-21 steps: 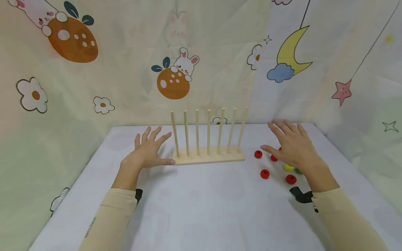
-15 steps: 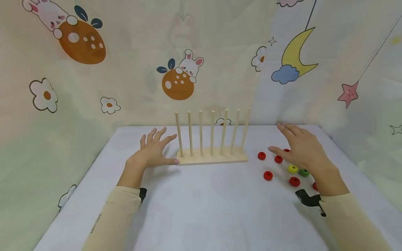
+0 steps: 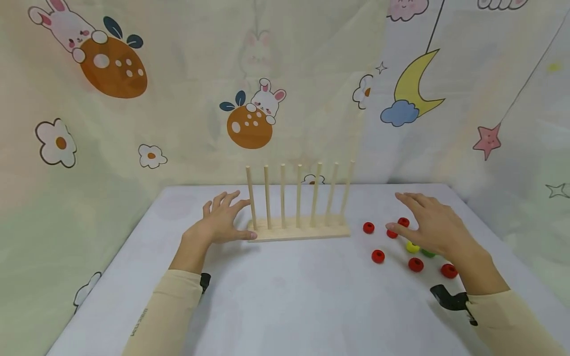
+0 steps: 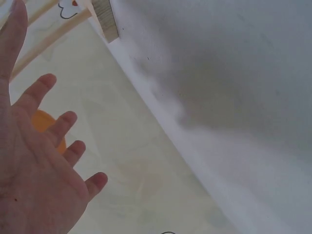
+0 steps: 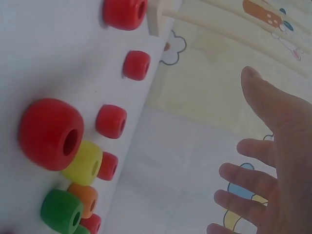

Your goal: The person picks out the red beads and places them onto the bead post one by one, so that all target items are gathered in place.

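In the head view a pale wooden rack [image 3: 299,233] with a row of upright pegs stands at the back middle of the table. My left hand [image 3: 215,225] is at its left end, fingers spread and holding nothing. The thumb overlaps the base's corner in that view; whether it touches, I cannot tell. On the right, my right hand [image 3: 438,232] hovers over scattered beads with its fingers apart. Among them are several red beads [image 3: 378,256], a yellow bead [image 3: 412,246] and a green bead [image 5: 61,210]. The right wrist view also shows an orange bead [image 5: 83,199], partly hidden behind others.
A white table [image 3: 289,296] reaches back to a hanging cloth [image 3: 191,99] printed with rabbits, flowers and a moon. Both forearms wear beige sleeves [image 3: 165,311], with black straps at the wrists. Red beads [image 5: 125,12] lie between the rack and the right hand.
The right hand has drawn back and slightly rightward, uncovering more beads. The left hand has come a little closer to the rack's end. The head view itself has shifted slightly.
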A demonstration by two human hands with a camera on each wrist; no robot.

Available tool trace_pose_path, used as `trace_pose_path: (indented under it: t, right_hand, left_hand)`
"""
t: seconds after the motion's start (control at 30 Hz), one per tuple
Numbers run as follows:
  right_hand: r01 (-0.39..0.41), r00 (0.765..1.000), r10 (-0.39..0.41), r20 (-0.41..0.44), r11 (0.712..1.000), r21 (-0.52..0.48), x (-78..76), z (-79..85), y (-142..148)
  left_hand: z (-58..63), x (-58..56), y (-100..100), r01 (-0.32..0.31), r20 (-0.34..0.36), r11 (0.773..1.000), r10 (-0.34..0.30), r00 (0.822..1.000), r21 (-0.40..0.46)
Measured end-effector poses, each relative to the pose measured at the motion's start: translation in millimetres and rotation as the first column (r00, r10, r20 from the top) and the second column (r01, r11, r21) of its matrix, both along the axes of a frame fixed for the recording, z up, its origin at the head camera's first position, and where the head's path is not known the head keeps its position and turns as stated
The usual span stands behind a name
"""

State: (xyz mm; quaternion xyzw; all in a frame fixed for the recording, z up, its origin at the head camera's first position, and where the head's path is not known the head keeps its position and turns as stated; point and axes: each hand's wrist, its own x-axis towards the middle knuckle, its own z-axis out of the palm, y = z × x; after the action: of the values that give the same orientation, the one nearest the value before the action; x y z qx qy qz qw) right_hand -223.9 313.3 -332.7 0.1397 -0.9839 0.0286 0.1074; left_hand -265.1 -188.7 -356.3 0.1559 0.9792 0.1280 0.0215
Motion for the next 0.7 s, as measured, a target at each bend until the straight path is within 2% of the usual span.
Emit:
trace_pose_path:
  t: [0.37, 0.7]
  right_hand:
    - [-0.028, 1.000, 0.028, 0.013, 1.000, -0.006, 10.0, 0.6, 14]
    - [-0.055, 0.998, 0.056, 0.023, 0.997, -0.060, 16.1, -9.8, 17]
  left_hand:
    - [-4.4, -10.4, 2, 0.031, 0.011, 1.000, -0.031, 0.999, 0.001]
    - [-16.2, -8.8, -3, 0.028, 0.038, 1.000, -0.028, 0.999, 0.008]
